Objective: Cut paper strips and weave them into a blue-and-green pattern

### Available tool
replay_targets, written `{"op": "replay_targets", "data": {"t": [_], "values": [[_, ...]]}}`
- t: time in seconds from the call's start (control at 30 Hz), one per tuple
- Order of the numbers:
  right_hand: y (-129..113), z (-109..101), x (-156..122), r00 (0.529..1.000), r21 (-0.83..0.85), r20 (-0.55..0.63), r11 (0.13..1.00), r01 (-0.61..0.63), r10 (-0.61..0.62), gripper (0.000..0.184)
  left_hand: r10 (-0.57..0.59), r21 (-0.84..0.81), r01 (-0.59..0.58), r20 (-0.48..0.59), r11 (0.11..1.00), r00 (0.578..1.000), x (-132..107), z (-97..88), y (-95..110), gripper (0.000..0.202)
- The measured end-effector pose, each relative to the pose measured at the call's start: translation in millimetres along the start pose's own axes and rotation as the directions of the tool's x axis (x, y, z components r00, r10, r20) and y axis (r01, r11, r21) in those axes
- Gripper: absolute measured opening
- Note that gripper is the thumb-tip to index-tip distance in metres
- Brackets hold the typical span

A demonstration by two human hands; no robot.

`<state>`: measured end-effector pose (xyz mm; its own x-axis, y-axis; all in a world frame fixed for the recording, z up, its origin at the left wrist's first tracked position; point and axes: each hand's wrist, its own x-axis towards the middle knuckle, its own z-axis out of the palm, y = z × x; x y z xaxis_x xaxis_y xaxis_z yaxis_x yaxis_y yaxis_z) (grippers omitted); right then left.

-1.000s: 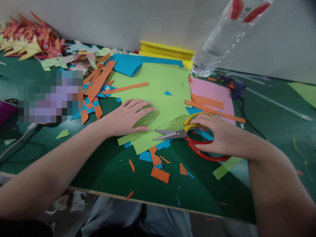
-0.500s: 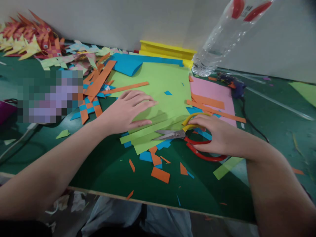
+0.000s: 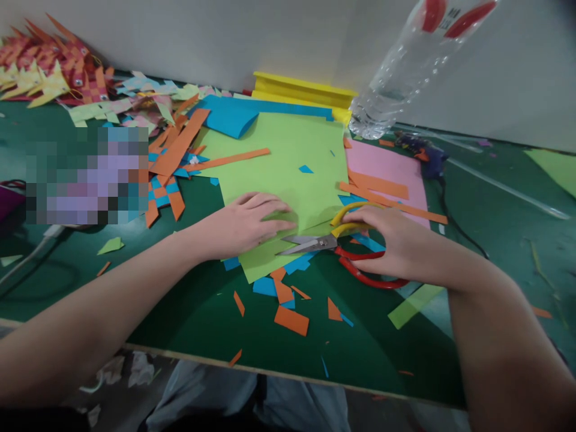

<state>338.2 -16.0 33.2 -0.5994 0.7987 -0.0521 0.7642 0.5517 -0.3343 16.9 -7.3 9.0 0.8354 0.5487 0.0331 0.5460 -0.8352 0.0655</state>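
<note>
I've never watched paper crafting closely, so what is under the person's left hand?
Flat light green paper shows on the far and near sides of the left hand, with dark green tabletop beside the wrist. Whatever lies directly beneath the palm is covered and cannot be seen.

The left hand point(image 3: 254, 225) and scissors point(image 3: 324, 242) crowd the near end of the green paper point(image 3: 283, 135), with hardly any room between them. A hand could pass over the paper's far half, where a flat orange strip point(image 3: 234, 159) lies. The bottle point(image 3: 400, 81) blocks the far right corner; the wall point(image 3: 180, 36) closes the back. Nearer, only flat scraps point(image 3: 291, 321) dot the table edge.
</note>
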Motion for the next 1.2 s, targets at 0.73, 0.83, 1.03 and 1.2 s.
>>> {"op": "replay_targets", "data": {"t": [0.73, 0.83, 1.03, 1.2], "values": [[7, 3, 5, 0.987, -0.043, -0.069, 0.989, 0.145, -0.147, 0.052, -0.046, -0.092, 0.047, 0.017, 0.995, 0.999, 1, 2.5, -2, 0.055], [8, 3, 4, 0.987, -0.051, -0.057, 0.988, 0.148, -0.151, 0.051, -0.058, -0.096, 0.061, 0.032, 0.993, 0.998, 1, 2.1, -2, 0.056], [3, 4, 5, 0.99, -0.035, -0.068, 0.992, 0.119, -0.122, 0.05, -0.064, -0.092, 0.068, 0.045, 0.993, 0.997, 1, 1.7, -1, 0.056], [-3, 5, 6, 0.989, -0.022, -0.05, 0.99, 0.141, -0.142, 0.047, -0.068, -0.096, 0.072, 0.044, 0.993, 0.997, 1, 2.9, -1, 0.059]]}}
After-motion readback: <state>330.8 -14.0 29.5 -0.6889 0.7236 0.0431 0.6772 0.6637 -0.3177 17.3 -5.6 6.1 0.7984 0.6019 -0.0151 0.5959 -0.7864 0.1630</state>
